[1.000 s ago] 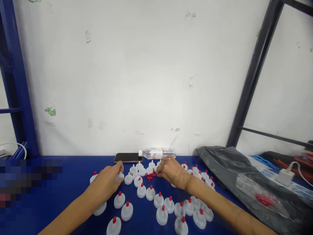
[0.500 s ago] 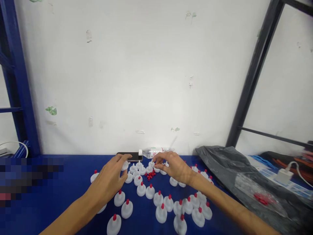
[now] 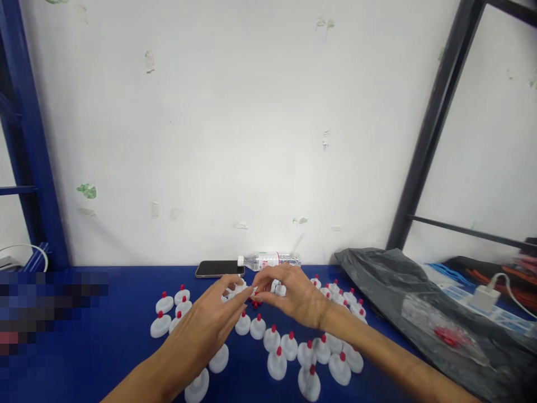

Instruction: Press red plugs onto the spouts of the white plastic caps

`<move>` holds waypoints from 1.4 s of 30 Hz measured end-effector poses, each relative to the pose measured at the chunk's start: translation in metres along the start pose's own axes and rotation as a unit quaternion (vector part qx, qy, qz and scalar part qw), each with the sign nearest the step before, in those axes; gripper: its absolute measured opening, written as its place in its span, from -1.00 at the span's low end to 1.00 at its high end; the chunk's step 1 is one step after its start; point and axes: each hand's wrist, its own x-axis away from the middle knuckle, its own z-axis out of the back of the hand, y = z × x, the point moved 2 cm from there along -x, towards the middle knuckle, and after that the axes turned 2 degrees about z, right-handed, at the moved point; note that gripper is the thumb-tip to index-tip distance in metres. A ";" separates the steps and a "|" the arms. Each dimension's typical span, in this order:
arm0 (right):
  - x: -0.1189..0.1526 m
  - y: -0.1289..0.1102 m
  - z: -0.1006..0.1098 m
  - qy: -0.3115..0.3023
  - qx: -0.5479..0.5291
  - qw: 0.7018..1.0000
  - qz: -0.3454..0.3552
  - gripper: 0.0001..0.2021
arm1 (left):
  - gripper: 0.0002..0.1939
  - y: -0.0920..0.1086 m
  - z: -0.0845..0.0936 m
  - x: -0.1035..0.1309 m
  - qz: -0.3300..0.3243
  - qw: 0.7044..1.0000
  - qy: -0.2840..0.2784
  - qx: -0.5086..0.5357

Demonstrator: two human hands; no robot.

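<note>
My left hand (image 3: 213, 313) reaches over the middle of the blue table, its fingers drawn together, and whatever lies in them is hidden. The thumb and index finger of my right hand (image 3: 293, 291) are pinched close to the left fingertips; what they hold is too small or covered to make out. Just below the meeting fingertips, loose small red caps (image 3: 255, 304) show in part. Uncapped white nozzle lids (image 3: 280, 290) lie behind and between the fingers. White round nozzle lids with red tips (image 3: 277, 365) stand nearer to me, several partly covered by my forearms.
A black phone (image 3: 218, 268) and a lying clear bottle (image 3: 268, 261) are by the wall. More red-tipped lids (image 3: 160, 324) stand at left. On the right lie a dark plastic sheet (image 3: 377, 280), a bag with red pieces (image 3: 448, 336) and a white charger (image 3: 485, 299).
My left hand has moved right, from beside a white lid near the phone to meet my right hand. My right hand has shifted slightly left and down, and its fingertips now touch or nearly touch the left.
</note>
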 end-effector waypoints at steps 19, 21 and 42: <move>0.015 -0.013 -0.013 0.157 0.083 0.960 0.218 -0.83 | -0.32 0.011 0.002 -0.006 0.326 0.751 -0.015 0.575; 0.017 -0.017 -0.015 0.139 0.101 0.958 0.228 -0.80 | -0.32 0.011 0.002 -0.005 0.322 0.748 -0.021 0.580; -0.002 0.008 0.028 0.166 0.054 0.979 0.100 -0.88 | -0.48 0.004 0.017 -0.015 0.321 0.863 -0.010 0.390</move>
